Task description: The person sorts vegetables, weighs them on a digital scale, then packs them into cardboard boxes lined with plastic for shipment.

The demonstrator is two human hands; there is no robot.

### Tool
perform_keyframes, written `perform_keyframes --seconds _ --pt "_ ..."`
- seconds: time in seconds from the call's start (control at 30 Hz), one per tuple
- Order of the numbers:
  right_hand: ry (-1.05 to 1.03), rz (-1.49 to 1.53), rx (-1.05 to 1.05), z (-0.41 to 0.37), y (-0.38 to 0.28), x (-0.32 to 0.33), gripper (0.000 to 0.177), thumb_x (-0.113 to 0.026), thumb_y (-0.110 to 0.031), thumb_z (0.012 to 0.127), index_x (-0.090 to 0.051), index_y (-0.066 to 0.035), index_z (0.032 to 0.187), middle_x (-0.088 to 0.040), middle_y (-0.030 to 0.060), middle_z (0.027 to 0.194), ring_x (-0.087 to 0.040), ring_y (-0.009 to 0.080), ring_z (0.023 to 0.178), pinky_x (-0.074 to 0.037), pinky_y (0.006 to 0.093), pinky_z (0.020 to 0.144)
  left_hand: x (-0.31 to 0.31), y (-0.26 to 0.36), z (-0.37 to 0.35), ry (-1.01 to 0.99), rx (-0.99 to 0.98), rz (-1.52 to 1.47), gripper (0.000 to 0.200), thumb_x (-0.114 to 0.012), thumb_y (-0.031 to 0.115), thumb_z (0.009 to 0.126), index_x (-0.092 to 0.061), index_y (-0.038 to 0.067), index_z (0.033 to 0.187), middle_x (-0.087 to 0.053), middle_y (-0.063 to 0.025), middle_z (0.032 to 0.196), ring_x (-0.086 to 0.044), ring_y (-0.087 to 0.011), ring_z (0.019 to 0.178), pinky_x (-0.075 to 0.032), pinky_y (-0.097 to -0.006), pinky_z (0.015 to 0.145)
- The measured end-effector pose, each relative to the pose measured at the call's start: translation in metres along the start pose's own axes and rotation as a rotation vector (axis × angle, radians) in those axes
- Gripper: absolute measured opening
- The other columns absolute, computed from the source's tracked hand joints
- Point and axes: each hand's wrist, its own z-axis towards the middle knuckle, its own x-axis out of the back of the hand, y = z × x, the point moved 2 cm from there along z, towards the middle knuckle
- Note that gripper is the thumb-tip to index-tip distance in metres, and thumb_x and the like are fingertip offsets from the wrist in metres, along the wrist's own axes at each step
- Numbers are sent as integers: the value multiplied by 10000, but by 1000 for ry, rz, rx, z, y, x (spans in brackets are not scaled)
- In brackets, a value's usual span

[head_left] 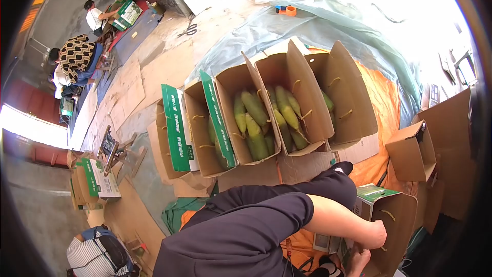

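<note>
Both of my hands are at the lower right, by an upright cardboard box [402,213] with green print on its top edge and yellow cord handles. My right hand [376,234] lies against the inner side of the box near a cord, its fingers curled. Just below it, my left hand [359,259] is bent at the box's near edge, fingers partly hidden. What either one holds is too small to make out. In front of my legs stands a row of open boxes [261,118], several with long green vegetables [254,106] inside.
An empty-looking small box [411,151] stands at the right. Scissors [188,31] and an orange tape roll [290,11] lie on the floor beyond the row. Other people [77,56] sit at the left, one person [100,254] at the lower left. Green-white boxes [97,179] stand left.
</note>
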Motion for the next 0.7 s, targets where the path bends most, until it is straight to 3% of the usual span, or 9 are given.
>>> perform_keyframes --seconds 0.07,0.13,0.43,0.53,0.67,0.7 --pt "6 -3 12 0 2 -2 233 -631 -126 836 -621 77 951 -642 116 756 -554 142 728 -450 325 668 -4 1 4 48 0 14 183 -686 223 635 -714 127 788 -685 -30 796 -639 -191 706 -395 -365 576" --pt "14 -5 21 0 5 -2 241 -629 -135 841 -620 76 957 -642 128 765 -559 152 737 -452 333 681 4 2 0 -38 5 1 238 -672 221 701 -725 91 894 -697 -73 926 -666 -230 839 -499 -395 593" --pt "50 16 122 3 14 0 276 -622 -175 865 -614 73 986 -642 180 808 -581 199 776 -462 368 737 -12 2 8 -14 42 -21 232 -662 226 694 -726 88 869 -698 -81 908 -667 -238 828 -492 -410 606" --pt "10 -70 5 -5 -6 9 342 -628 -275 866 -623 41 995 -634 243 808 -581 224 737 -462 390 721 -21 3 13 -22 34 -5 236 -675 231 682 -728 93 866 -699 -87 903 -665 -239 838 -494 -411 625" --pt "-5 -33 -43 -2 4 6 353 -628 -278 870 -622 45 1012 -639 235 820 -559 205 750 -461 385 716 -22 6 11 -31 36 -10 246 -696 232 664 -730 99 869 -699 -89 901 -665 -239 852 -497 -411 641" --pt "-5 80 -63 7 23 -2 285 -623 -193 850 -625 64 972 -632 136 781 -538 153 723 -447 337 663 -17 6 6 -39 35 5 253 -700 230 660 -730 96 873 -699 -90 902 -666 -239 856 -498 -411 644"
